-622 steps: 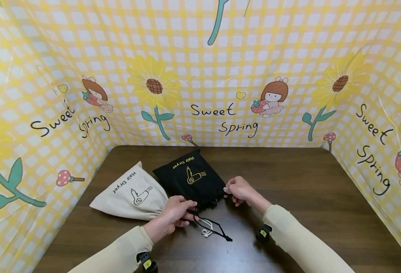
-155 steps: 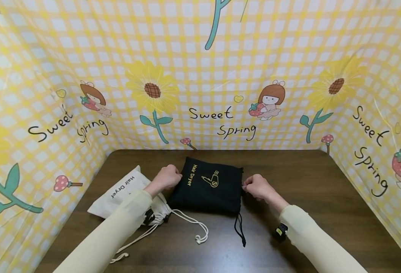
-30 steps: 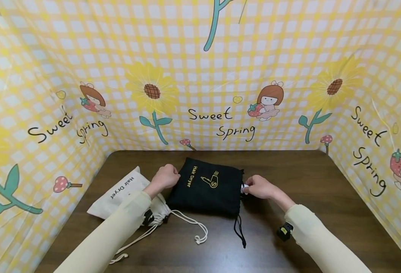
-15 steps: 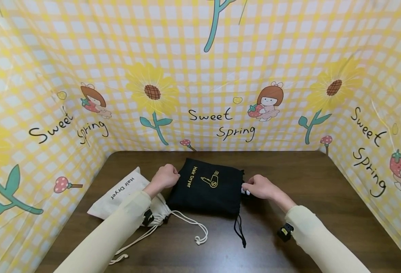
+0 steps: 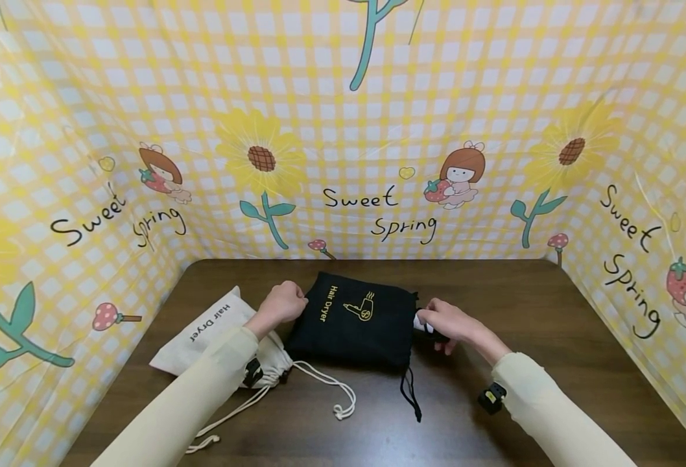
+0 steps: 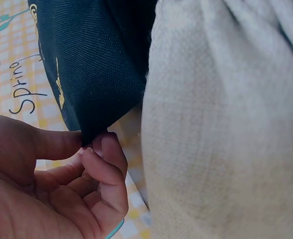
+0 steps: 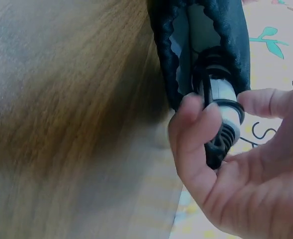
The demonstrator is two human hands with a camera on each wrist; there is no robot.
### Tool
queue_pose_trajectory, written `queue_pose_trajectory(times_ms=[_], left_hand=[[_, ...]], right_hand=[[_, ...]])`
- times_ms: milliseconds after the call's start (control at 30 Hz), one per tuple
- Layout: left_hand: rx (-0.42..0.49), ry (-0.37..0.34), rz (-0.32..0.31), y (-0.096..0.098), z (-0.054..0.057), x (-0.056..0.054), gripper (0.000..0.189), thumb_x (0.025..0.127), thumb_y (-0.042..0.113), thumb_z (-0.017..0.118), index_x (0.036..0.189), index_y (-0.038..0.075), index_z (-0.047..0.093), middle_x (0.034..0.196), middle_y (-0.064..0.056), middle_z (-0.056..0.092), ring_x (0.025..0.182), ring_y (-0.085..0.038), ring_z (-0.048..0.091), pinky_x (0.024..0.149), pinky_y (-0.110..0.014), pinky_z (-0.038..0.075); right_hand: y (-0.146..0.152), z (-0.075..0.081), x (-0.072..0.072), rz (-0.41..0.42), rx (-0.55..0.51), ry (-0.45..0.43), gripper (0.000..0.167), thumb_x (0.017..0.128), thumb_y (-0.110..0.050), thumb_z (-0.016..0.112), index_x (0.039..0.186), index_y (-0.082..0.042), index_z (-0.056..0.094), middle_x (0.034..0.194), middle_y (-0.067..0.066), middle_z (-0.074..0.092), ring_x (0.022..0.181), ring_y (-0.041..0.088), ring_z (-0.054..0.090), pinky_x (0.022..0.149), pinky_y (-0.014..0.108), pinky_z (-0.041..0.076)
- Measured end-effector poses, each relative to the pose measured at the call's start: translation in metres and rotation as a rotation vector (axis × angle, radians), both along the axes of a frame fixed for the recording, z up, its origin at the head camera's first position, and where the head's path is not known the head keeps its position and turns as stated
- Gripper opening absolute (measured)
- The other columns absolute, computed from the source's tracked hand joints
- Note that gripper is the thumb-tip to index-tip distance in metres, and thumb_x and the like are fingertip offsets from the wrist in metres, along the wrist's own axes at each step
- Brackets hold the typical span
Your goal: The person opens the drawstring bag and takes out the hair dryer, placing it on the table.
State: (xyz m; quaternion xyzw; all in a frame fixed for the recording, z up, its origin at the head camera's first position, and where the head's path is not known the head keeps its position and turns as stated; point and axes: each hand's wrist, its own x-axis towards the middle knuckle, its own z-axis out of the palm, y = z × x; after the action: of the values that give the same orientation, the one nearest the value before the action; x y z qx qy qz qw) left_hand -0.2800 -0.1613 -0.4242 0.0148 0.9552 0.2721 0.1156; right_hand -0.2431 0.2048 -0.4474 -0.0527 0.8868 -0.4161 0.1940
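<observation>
Right hand: since half a second ago, more of the white handle has slid into view, and we now see fingertips below it; thumb and curled fingers grip it from both sides.
Left hand: thumb and fingers pinch the near-left corner of the black bag, as in the earlier frame.
White handle: looped with black cable, it pokes through the bag's scalloped mouth; the rest stays hidden inside. We judge it a hair dryer, from the print, and take it to be partway out.
Black bag: flat, print up, drawstring trailing towards us.
Pale bag: beside it, partly under the left sleeve, white cords loose.
Table: dark wood, carrying both bags.
Backdrop: checked cloth behind.
</observation>
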Motion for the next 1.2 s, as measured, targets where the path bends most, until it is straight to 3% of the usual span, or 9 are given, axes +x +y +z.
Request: queue_pose_trajectory(times_ms=[167,233,400,533,600,700,833,1100,1200], left_hand=[[-0.001,0.005,0.005,0.000,0.000,0.000,0.053,0.107,0.017,0.058,0.058,0.016,0.040,0.053,0.002,0.030,0.044,-0.013,0.028,0.047,-0.027,0.027],[0.001,0.006,0.005,0.000,0.000,0.000,0.053,0.107,0.017,0.059,0.058,0.016,0.040,0.053,0.003,0.030,0.044,-0.013,0.027,0.047,-0.027,0.027],[0.003,0.005,0.001,0.000,-0.001,0.000,0.052,0.107,0.016,0.058,0.058,0.015,0.040,0.053,0.003,0.030,0.045,-0.013,0.028,0.048,-0.027,0.028],[0.000,0.001,0.004,0.000,-0.001,0.000,0.052,0.108,0.017,0.058,0.058,0.015,0.040,0.053,0.002,0.030,0.045,-0.013,0.029,0.048,-0.027,0.029],[-0.003,-0.001,0.008,0.000,-0.001,0.000,0.052,0.108,0.017,0.058,0.059,0.015,0.041,0.053,0.002,0.030,0.045,-0.014,0.029,0.049,-0.027,0.029],[-0.007,0.001,0.008,0.000,-0.001,0.000,0.052,0.108,0.017,0.058,0.059,0.015,0.041,0.054,0.002,0.030,0.046,-0.014,0.030,0.049,-0.028,0.030],[-0.007,-0.003,0.008,0.000,-0.001,0.001,0.052,0.108,0.016,0.058,0.059,0.014,0.041,0.054,0.002,0.031,0.046,-0.014,0.031,0.050,-0.028,0.031],[0.002,-0.008,0.010,0.000,-0.003,0.001,0.051,0.108,0.018,0.059,0.060,0.015,0.042,0.054,0.002,0.030,0.046,-0.014,0.029,0.050,-0.028,0.030],[0.001,-0.007,0.010,0.000,-0.003,0.000,0.051,0.108,0.018,0.059,0.060,0.015,0.041,0.054,0.002,0.030,0.046,-0.014,0.030,0.050,-0.028,0.031]], right_hand=[[0.020,-0.043,-0.031,0.102,-0.069,-0.086,0.041,0.100,-0.039,0.051,0.114,-0.001,0.059,0.074,0.015,0.059,0.052,0.023,0.059,0.046,0.040,0.054],[0.023,-0.052,-0.034,0.138,-0.081,-0.080,0.042,0.103,-0.040,0.049,0.117,-0.002,0.059,0.067,0.011,0.055,0.049,0.021,0.055,0.043,0.037,0.050],[0.024,-0.051,-0.028,0.191,-0.147,-0.037,0.048,0.104,-0.041,0.047,0.131,-0.002,0.050,0.072,0.010,0.053,0.049,0.018,0.048,0.041,0.032,0.039],[0.031,-0.067,-0.041,0.192,-0.170,-0.036,0.044,0.105,-0.043,0.045,0.125,-0.004,0.051,0.074,0.009,0.053,0.049,0.017,0.050,0.040,0.032,0.037],[0.029,-0.064,-0.040,0.185,-0.174,-0.035,0.042,0.106,-0.043,0.045,0.124,-0.005,0.051,0.073,0.008,0.052,0.049,0.017,0.050,0.039,0.032,0.036],[0.020,-0.042,-0.024,0.149,-0.185,-0.049,0.042,0.105,-0.040,0.046,0.126,-0.004,0.051,0.075,0.008,0.049,0.049,0.016,0.045,0.041,0.030,0.032],[0.009,-0.017,-0.006,0.069,-0.163,-0.050,0.046,0.106,-0.035,0.043,0.133,0.000,0.052,0.092,0.014,0.050,0.052,0.017,0.042,0.045,0.029,0.030],[0.027,-0.063,-0.035,0.058,-0.137,0.012,0.059,0.108,-0.050,0.040,0.139,-0.003,0.058,0.125,0.020,0.051,0.064,0.028,0.062,0.045,0.033,0.042],[0.019,-0.045,-0.021,0.032,-0.164,0.022,0.056,0.108,-0.044,0.042,0.137,0.001,0.058,0.123,0.023,0.052,0.061,0.026,0.057,0.045,0.032,0.039]])
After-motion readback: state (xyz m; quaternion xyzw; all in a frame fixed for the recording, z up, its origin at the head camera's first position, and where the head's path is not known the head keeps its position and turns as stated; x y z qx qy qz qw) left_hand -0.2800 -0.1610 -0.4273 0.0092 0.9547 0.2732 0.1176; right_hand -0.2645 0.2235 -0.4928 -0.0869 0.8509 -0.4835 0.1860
